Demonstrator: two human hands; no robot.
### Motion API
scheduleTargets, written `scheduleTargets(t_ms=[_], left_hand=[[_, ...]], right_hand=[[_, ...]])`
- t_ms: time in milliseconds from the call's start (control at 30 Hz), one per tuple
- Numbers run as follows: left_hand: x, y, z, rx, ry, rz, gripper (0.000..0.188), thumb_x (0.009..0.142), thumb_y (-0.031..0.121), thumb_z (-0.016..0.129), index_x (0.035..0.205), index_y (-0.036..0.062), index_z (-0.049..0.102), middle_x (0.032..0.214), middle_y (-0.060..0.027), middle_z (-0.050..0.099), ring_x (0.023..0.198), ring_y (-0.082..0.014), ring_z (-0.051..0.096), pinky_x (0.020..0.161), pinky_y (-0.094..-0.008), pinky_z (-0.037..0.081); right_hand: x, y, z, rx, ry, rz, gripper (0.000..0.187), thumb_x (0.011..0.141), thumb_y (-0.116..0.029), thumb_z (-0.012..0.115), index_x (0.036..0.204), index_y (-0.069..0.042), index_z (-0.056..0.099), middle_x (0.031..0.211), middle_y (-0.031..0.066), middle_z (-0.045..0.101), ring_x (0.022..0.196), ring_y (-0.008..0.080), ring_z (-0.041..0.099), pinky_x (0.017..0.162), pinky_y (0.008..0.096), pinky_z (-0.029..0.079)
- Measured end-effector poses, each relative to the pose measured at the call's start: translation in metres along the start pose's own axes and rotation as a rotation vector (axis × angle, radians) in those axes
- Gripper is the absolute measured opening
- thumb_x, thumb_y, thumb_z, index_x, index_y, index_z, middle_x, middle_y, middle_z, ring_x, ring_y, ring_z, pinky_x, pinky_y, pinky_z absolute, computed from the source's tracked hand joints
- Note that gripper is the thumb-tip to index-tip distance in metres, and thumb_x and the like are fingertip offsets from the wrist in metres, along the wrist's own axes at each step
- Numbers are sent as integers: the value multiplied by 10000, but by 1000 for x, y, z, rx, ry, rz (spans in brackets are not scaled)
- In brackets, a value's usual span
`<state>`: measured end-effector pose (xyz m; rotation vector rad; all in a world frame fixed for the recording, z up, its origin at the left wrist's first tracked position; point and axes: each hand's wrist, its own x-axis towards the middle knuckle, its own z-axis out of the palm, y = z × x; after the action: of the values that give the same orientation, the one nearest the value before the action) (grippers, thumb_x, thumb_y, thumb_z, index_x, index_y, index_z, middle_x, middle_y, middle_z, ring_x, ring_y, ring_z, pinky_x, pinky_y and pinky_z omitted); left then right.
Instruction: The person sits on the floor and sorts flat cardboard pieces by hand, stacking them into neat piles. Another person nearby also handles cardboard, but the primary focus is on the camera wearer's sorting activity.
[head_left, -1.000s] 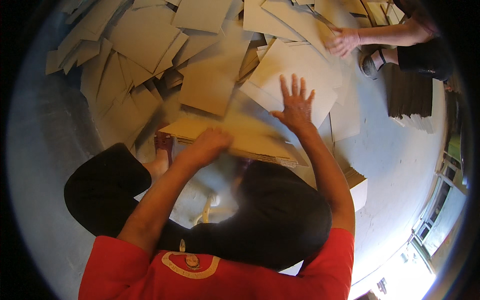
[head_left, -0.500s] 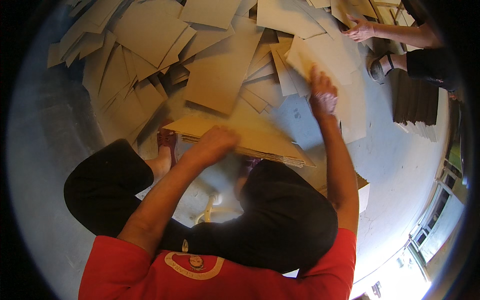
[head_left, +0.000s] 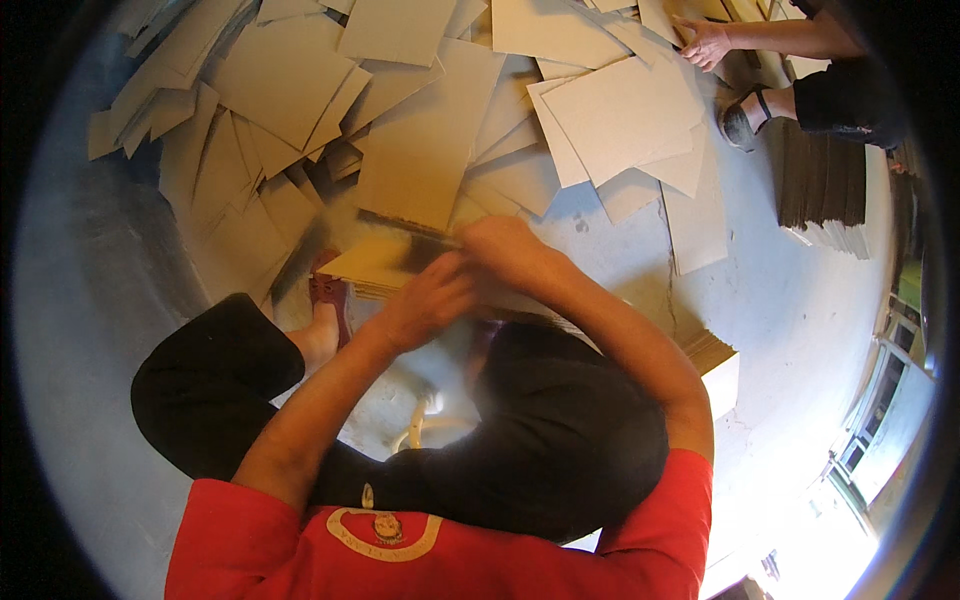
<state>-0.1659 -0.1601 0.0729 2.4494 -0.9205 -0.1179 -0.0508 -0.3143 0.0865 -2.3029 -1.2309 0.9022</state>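
Note:
A stack of cardboard sheets (head_left: 372,262) lies in front of my knees, its left end showing beside my hands. My left hand (head_left: 430,300) is closed on the near edge of this stack. Close against it, over the middle of the stack, is my right hand (head_left: 508,250); it is smeared by motion and its fingers are mostly hidden. My forearms cover the right part of the stack. Just beyond my hands, a large loose cardboard sheet (head_left: 425,140) rests on a wide heap of others.
Loose cardboard sheets (head_left: 285,80) spread over the floor ahead. Beside my right knee stands another cardboard stack (head_left: 708,352). At the far right are a co-worker's hand (head_left: 705,42), a sandaled foot (head_left: 740,122) and a dark-edged stack (head_left: 820,180). A pale stool part (head_left: 425,425) shows between my legs.
My right hand has come from the loose sheets at the right, back and leftward to beside my left hand. My left hand stays at the stack.

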Motion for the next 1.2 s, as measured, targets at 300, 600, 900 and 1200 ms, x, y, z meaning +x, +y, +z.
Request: scheduleTargets(t_ms=[300,600,900,1200], left_hand=[[5,-4,-5,210,-38,-189,402,761,83,590,1150,36,502,1053,-120,561,1022,-297,517,908,-413,403],[5,-3,4,113,-126,-262,268,730,101,591,986,59,522,841,-80,556,815,-259,577,719,-368,468],[9,-8,2,118,-72,-261,198,730,110,581,914,65,524,796,-74,539,767,-252,573,681,-355,466],[9,-8,2,105,-3,-253,135,714,89,568,842,69,528,752,-73,526,724,-246,571,651,-351,467]], right_hand=[[-14,69,48,1883,535,448,323,900,-290,558,1009,15,548,1005,175,590,981,297,595,843,450,507],[-31,237,40,1771,1598,960,684,773,-417,720,1191,61,463,1222,241,452,1116,381,497,857,521,456],[-48,272,36,1820,1466,1009,231,850,-192,664,950,-5,572,754,114,600,655,262,622,550,353,514],[-36,197,62,2009,1038,774,395,896,-324,587,1148,-24,536,1040,195,612,887,329,623,733,461,536]])
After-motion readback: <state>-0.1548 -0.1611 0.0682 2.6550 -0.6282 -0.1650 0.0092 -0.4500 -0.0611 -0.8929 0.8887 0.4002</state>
